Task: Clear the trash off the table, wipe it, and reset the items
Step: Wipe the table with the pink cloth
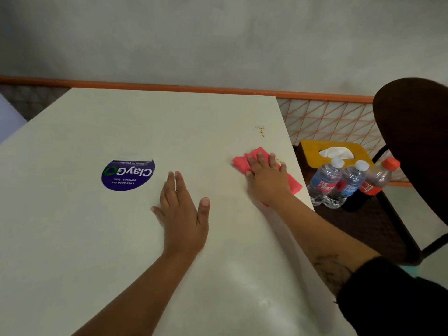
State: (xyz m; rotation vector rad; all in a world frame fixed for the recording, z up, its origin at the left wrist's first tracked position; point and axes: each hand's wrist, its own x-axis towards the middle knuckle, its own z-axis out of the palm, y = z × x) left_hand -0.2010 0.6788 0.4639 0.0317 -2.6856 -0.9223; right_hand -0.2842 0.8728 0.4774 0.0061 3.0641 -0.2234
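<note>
A white table (pixel 97 238) fills the view. My right hand (pixel 266 177) presses a pink cloth (pixel 242 161) flat against the table near its right edge, fingers straight on top of the cloth. Brown crumbs or stains (pixel 260 130) lie a little beyond the cloth. My left hand (pixel 183 214) rests flat on the table's middle with its fingers spread and holds nothing. A round purple sticker (pixel 127 175) is stuck to the tabletop left of my left hand.
On a dark chair seat (pixel 373 226) right of the table stand two water bottles (pixel 326 183), a red-capped soda bottle (pixel 378 180) and a yellow tissue box (pixel 315 151). The chair's dark back (pixel 417 141) rises at the far right. An orange rail (pixel 169 87) runs behind the table.
</note>
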